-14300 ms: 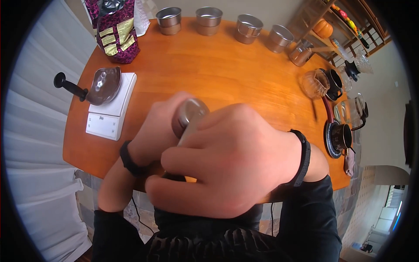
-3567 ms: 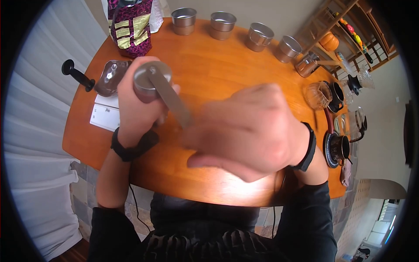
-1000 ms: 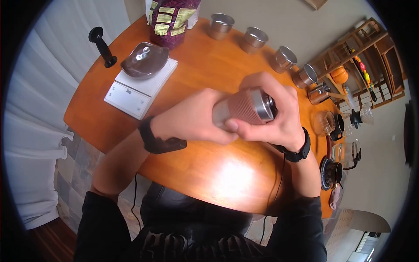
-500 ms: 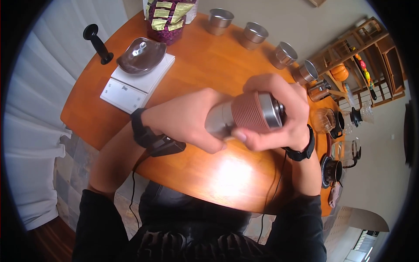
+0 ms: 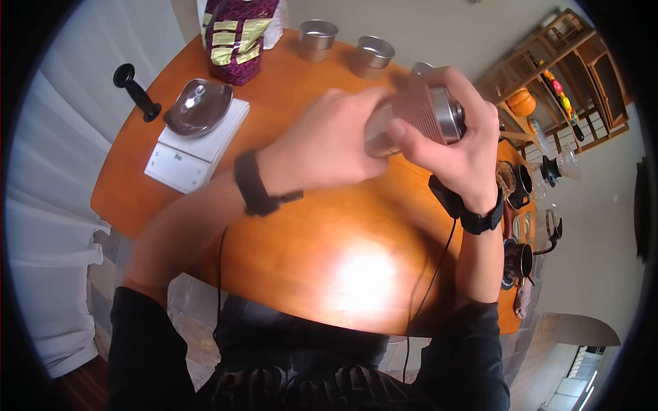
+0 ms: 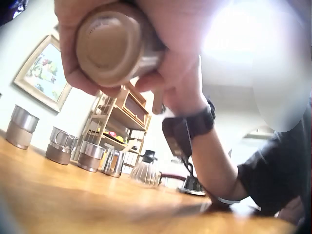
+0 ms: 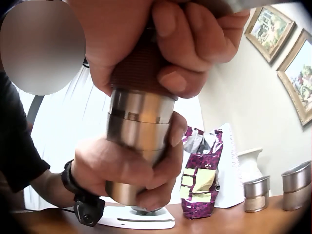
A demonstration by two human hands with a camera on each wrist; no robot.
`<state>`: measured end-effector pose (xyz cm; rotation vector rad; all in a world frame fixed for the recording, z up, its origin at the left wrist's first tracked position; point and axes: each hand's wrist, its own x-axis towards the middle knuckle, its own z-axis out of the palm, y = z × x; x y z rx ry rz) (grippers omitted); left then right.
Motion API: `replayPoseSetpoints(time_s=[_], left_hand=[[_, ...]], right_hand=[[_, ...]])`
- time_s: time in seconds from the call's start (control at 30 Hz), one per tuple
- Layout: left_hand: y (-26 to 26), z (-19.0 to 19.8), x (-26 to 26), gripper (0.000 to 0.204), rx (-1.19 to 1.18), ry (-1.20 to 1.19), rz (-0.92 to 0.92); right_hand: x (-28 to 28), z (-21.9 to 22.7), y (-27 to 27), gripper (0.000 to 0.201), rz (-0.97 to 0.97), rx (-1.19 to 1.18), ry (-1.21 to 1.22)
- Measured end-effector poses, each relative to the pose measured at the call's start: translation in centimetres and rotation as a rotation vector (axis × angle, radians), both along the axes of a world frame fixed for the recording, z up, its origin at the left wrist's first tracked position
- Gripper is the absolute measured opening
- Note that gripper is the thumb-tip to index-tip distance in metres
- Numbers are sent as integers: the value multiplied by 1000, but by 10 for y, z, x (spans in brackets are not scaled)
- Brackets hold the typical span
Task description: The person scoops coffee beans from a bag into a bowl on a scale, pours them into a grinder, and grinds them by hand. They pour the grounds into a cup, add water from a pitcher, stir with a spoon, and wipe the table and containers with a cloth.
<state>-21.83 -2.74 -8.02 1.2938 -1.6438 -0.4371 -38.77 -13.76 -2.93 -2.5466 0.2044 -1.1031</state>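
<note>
A hand coffee grinder (image 5: 419, 113), steel with a ribbed brown band, is held tilted above the table. My left hand (image 5: 329, 140) grips its lower steel end; in the right wrist view the left fingers (image 7: 122, 163) wrap that lower part. My right hand (image 5: 473, 147) holds the banded upper part, thumb along the band and fingers curled over the far side. From the left wrist, the grinder's round base (image 6: 105, 48) faces the camera. At the top edge of the right wrist view a strip of metal (image 7: 231, 5) shows beside the right fingers.
At left, a dark dish (image 5: 199, 107) sits on a white scale (image 5: 179, 168), beside a black-handled tool (image 5: 137, 92). A purple bag (image 5: 236, 41) and steel cups (image 5: 318, 35) line the far edge. Glassware and a black mug (image 5: 517, 260) stand at right.
The right hand, earlier at the crank handle, now grips the band. The grinder has gone from upright to tilted, and in the last half second both hands moved it forward and right.
</note>
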Motion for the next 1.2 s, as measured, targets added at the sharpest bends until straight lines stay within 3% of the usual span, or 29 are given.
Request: replayPoseSetpoints(time_s=[0.17,0.27,0.37,0.47,0.5,0.6,0.7,0.8,0.83,0.93,1.03,1.13,1.2], left_hand=[[-32,12,18,30,494,220,-541],[-49,-2,17,31,507,360,-672],[-54,5,13,37,606,289,-459],[-58,-15,-10,44,-140,11,70],[-55,-16,-15,46,-126,6,127],[-51,-16,-7,44,-107,9,17],[-57,-18,9,31,25,254,-376],[-49,-25,26,27,542,436,-726],[-48,-26,26,28,519,431,-723],[-44,-20,26,33,602,465,-678],[-45,-22,7,52,48,356,-292],[-40,-27,-5,54,-168,21,59],[-36,-26,-7,46,-137,80,18]], right_hand=[[-14,8,-18,50,92,-75,46],[-17,6,-30,50,97,-76,77],[-12,-2,-42,49,10,61,64],[-4,-5,-42,50,-170,24,5],[-3,-4,-38,50,-171,78,27],[-3,-3,-30,51,-152,81,57],[-1,-8,-35,48,-2,5,-22],[-2,-4,-28,44,210,-69,54],[-8,0,-25,53,159,-106,184],[-7,1,-24,54,103,2,220],[-2,-5,-31,49,-48,-3,78],[0,-5,-27,49,-117,70,50],[0,-4,-24,49,-99,73,62]])
